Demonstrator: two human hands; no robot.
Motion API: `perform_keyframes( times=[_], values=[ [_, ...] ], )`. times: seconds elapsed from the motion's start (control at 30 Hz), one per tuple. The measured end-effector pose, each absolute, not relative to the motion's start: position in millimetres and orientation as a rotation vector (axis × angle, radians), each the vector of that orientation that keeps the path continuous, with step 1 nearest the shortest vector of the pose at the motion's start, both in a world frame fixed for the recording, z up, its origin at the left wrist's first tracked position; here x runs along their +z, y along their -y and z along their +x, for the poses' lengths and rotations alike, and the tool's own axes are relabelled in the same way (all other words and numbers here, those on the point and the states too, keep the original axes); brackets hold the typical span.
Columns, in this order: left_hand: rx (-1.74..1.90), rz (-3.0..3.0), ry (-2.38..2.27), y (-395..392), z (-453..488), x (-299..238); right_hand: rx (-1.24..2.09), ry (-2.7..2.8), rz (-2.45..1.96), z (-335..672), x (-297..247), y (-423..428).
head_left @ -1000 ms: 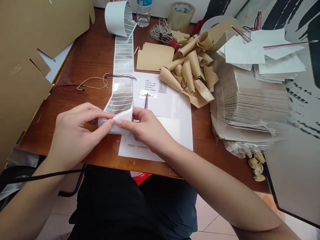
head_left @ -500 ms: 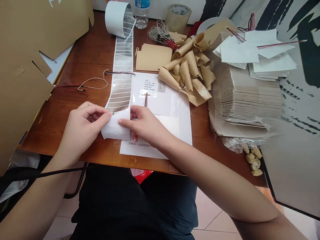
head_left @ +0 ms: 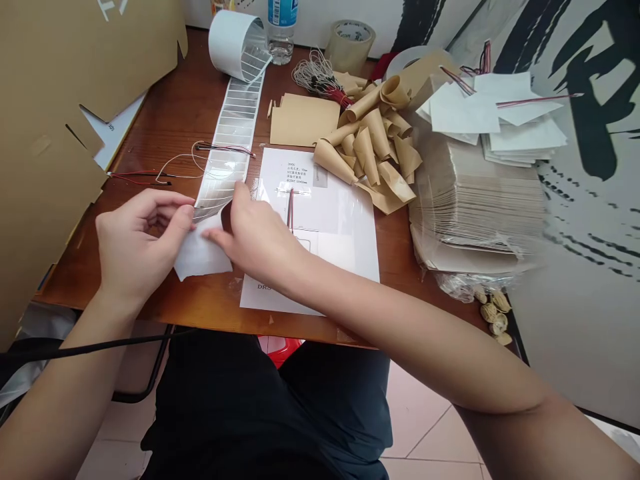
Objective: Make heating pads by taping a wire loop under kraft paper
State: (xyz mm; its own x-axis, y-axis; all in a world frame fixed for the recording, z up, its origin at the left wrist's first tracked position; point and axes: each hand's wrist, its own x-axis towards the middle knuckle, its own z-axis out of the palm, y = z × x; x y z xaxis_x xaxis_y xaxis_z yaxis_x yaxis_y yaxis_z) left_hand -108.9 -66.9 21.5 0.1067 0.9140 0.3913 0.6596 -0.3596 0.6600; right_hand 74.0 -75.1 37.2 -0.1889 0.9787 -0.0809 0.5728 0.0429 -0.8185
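Note:
A long strip of white backing paper with clear labels [head_left: 233, 127] runs from a roll [head_left: 235, 43] at the back of the wooden table [head_left: 170, 127] down to my hands. My left hand [head_left: 133, 243] pinches the strip's bare white end [head_left: 200, 257] at its left edge. My right hand [head_left: 255, 233] presses fingers on the same end, its thumb up by a label. Under my right hand lies a white printed sheet [head_left: 340, 227] with a thin red-and-white wire [head_left: 290, 203] on it.
Loose thin wires [head_left: 175, 170] lie left of the strip. Rolled brown paper cones [head_left: 373, 147], flat brown sheets [head_left: 303, 120], a wire bundle [head_left: 320, 73], a tape roll [head_left: 350, 40], a water bottle [head_left: 281, 30] and stacked paper [head_left: 480, 193] fill the back and right. Cardboard [head_left: 60, 87] stands at left.
Both hands and the strip's end have shifted left and the strip now slants. The end that was lifted and folded between my fingers lies flatter on the table.

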Motion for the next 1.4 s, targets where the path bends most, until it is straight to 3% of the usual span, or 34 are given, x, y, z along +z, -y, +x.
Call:
perform_keyframes(
  times=[0.1,0.3,0.57,0.87,1.2,1.4],
  values=[
    [1.107,2.170,-1.373,64,-101,24,0.945,1.697,-1.622,86,49,68],
    [1.081,2.484,-1.160,63,-69,35,1.558,1.385,-1.554,134,62,67],
    [0.961,3.013,-0.982,62,-34,25,1.811,1.246,-1.380,176,54,75],
    [1.042,3.023,-0.802,65,-34,15,1.709,1.328,-1.447,173,45,77],
    [1.015,2.961,-0.752,76,-34,11,1.173,1.685,-1.518,163,32,86],
    [0.959,2.950,-0.791,77,-37,8,1.143,1.790,-1.488,168,26,87]
  ],
)
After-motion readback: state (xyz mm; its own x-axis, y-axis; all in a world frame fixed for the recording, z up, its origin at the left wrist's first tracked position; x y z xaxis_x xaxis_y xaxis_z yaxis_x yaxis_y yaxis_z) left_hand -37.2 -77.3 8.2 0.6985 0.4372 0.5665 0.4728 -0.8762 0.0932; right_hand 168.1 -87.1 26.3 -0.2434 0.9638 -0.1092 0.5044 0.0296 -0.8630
